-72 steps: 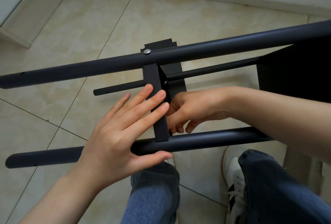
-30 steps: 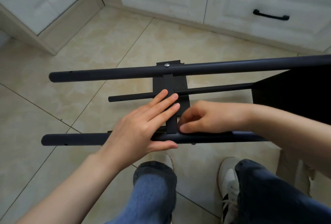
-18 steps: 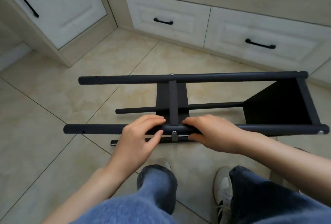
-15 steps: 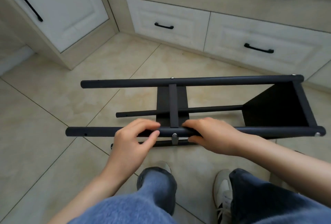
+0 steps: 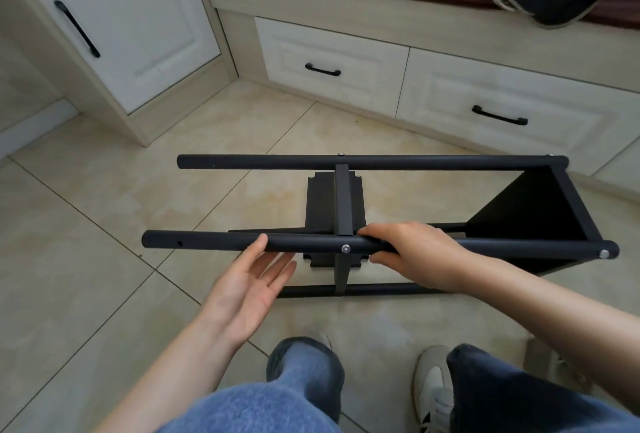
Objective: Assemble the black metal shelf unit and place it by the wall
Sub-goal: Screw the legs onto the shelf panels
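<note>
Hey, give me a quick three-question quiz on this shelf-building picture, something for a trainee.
1. True or false: the right hand grips the nearest black pole.
2. The left hand is: A) clenched in a fist, B) open with straight fingers, C) out of view.
3. Fill in: the shelf frame lies on its side on the tiled ____.
Key: 1 true; 2 B; 3 floor.

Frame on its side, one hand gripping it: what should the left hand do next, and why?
Probably close the left hand round the near pole. It is open, fingertips just at the pole, while the right hand alone grips it; the shelf frame lies on its side and likely needs both hands to turn.
</note>
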### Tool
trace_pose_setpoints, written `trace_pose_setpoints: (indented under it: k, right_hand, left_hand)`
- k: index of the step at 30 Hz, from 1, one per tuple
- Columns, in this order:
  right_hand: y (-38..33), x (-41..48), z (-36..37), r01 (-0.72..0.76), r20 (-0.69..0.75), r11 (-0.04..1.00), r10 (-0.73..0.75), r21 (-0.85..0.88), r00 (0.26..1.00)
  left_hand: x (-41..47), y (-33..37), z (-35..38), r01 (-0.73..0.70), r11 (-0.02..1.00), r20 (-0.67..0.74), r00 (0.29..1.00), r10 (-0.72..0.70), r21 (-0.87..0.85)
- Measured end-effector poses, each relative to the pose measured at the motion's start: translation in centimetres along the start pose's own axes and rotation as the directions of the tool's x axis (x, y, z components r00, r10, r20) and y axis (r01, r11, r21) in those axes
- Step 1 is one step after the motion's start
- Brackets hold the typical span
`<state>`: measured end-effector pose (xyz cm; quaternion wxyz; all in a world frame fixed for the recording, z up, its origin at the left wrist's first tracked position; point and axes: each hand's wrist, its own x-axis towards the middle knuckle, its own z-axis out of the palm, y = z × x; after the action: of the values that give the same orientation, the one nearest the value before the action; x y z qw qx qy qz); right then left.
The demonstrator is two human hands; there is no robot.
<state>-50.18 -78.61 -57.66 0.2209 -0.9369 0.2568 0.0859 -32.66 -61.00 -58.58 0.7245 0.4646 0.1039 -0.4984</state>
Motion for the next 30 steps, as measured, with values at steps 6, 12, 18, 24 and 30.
trace_pose_setpoints:
  k: [6, 12, 18, 24, 30]
  right_hand:
    - [-0.1, -0.4, 0.2, -0.024, -0.065, 0.999, 0.025, 0.022, 0.998]
    - [0.6, -1.1, -1.1, -0.062, -0.018, 0.996, 0.061, -0.069, 0.998]
    - [1.4, -1.4, -1.6, -0.054, -0.037, 0.986, 0.049, -0.159, 0.998]
    - [2.6, -1.1, -3.4, -0.047, -0.047, 0.984, 0.040, -0.170, 0.998]
    - [2.5, -0.8, -4.5, -0.047, -0.079, 0.972, 0.030, -0.229, 0.996]
  left_hand:
    - [1.5, 0.4, -0.1, -0.032, 0.998, 0.028, 0.999, 0.033, -0.048]
    - [1.9, 0.4, -0.1, -0.031, 0.996, 0.080, 0.996, 0.038, -0.084]
    - [2.5, 0.9, 0.5, -0.043, 0.994, 0.145, 0.988, 0.057, -0.097]
    - [3.2, 1.1, 2.7, -0.112, 0.992, 0.160, 0.980, 0.120, -0.056]
    - [3.7, 2.3, 4.3, -0.166, 0.986, 0.190, 0.968, 0.163, 0.002]
